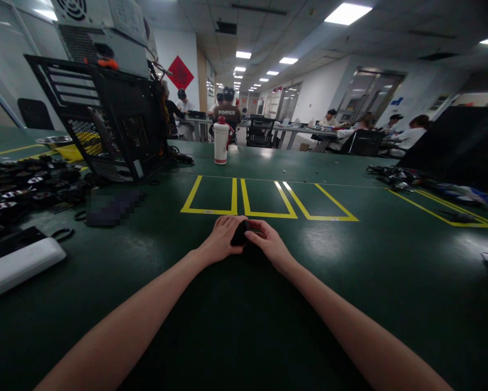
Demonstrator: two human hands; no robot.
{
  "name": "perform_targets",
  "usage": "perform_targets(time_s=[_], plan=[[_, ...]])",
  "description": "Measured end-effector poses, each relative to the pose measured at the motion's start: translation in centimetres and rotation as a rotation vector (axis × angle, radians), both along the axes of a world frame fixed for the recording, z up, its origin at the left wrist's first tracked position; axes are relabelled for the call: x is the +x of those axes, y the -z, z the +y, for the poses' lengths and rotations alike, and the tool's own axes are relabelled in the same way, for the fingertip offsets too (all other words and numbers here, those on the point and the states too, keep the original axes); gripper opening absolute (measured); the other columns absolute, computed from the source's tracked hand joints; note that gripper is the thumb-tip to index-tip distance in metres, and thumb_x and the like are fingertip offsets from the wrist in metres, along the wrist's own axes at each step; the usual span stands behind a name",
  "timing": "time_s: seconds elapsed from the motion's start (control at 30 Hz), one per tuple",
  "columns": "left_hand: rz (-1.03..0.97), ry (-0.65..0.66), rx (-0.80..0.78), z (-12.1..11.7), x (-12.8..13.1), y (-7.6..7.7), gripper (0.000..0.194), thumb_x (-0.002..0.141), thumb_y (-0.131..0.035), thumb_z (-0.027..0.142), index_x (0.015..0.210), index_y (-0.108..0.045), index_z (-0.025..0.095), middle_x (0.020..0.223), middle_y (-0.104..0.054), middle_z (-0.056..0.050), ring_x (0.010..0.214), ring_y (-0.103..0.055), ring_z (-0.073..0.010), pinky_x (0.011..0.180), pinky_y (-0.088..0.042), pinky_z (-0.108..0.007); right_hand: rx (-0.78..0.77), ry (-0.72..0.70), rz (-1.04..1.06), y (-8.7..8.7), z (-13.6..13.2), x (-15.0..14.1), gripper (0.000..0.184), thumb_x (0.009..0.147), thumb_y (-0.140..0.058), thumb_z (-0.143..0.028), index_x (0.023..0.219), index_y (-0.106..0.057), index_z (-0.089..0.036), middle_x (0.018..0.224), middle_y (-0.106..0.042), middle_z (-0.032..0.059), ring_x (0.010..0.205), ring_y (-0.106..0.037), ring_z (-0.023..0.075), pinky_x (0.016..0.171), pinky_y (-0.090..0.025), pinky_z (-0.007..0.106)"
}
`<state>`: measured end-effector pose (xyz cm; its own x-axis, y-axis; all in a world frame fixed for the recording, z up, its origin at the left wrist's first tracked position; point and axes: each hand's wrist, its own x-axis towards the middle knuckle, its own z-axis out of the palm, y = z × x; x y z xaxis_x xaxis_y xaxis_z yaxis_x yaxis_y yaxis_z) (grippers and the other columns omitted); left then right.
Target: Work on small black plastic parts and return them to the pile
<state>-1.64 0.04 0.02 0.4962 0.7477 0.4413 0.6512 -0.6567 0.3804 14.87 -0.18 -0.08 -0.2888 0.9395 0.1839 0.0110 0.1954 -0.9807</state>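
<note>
Both my arms reach forward over a dark green table (350,282). My left hand (221,234) and my right hand (268,241) meet at the middle, fingers curled around a small black object (241,233) that they hold between them on the table top. What the object is I cannot make out. Just beyond the hands lie three yellow-taped rectangles (264,200) marked on the table.
A black open computer case (105,119) stands at the left with a pile of small black parts (27,187) beside it. A white bottle with a red cap (221,140) stands further back. A white bar (19,266) lies near left. People sit at far tables.
</note>
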Motion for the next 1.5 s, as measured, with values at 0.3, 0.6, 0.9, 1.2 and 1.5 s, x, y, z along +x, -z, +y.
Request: perform_targets(time_s=[0.3, 0.6, 0.9, 1.2, 1.5], plan=[[-0.014, -0.004, 0.006, 0.24, -0.01, 0.28, 0.062, 0.063, -0.062, 0.024, 0.117, -0.032, 0.022, 0.112, -0.045, -0.005, 0.106, -0.04, -0.0236, 0.095, -0.026, -0.042, -0.03, -0.071, 0.1, -0.02, -0.44, -0.05, 0.024, 0.066, -0.062, -0.021, 0.088, -0.051, -0.021, 0.097, -0.057, 0.0003, 0.092, -0.056, 0.0143, 0.085, -0.042, 0.032], [-0.019, -0.001, -0.012, 0.28, -0.08, 0.34, 0.062, 0.062, -0.062, 0.024, 0.117, -0.031, 0.024, 0.114, -0.044, -0.004, 0.107, -0.039, -0.0246, 0.095, -0.025, -0.044, -0.037, -0.059, 0.007, 0.13, -0.06, 0.27, 0.03, 0.069, -0.059, -0.025, 0.098, -0.052, -0.02, 0.103, -0.056, 0.0046, 0.098, -0.053, 0.0164, 0.09, -0.039, 0.035], [-0.014, 0.005, 0.002, 0.3, -0.06, 0.35, 0.061, 0.063, -0.061, 0.025, 0.116, -0.032, 0.023, 0.113, -0.044, -0.004, 0.106, -0.04, -0.0234, 0.094, -0.026, -0.041, -0.019, -0.056, 0.093, 0.22, -0.16, 0.02, 0.024, 0.066, -0.062, -0.022, 0.087, -0.051, -0.021, 0.097, -0.057, 0.0014, 0.093, -0.055, 0.0156, 0.087, -0.042, 0.035], [-0.014, 0.0, 0.002, 0.38, -0.13, 0.44, 0.064, 0.062, -0.062, 0.025, 0.117, -0.031, 0.023, 0.113, -0.045, -0.005, 0.107, -0.04, -0.0238, 0.095, -0.026, -0.042, -0.02, -0.123, 0.103, 0.11, -0.17, 0.2, 0.036, 0.064, -0.063, -0.017, 0.097, -0.049, -0.022, 0.104, -0.055, 0.0026, 0.101, -0.051, 0.0166, 0.092, -0.038, 0.036], [-0.019, -0.005, 0.012, 0.5, 0.01, 0.53, 0.062, 0.061, -0.062, 0.025, 0.116, -0.032, 0.023, 0.112, -0.045, -0.005, 0.106, -0.04, -0.0234, 0.095, -0.026, -0.041, 0.012, -0.043, 0.091, 0.08, -0.22, -0.03, 0.023, 0.067, -0.061, -0.021, 0.088, -0.052, -0.021, 0.094, -0.057, 0.0005, 0.091, -0.056, 0.0144, 0.087, -0.042, 0.033]])
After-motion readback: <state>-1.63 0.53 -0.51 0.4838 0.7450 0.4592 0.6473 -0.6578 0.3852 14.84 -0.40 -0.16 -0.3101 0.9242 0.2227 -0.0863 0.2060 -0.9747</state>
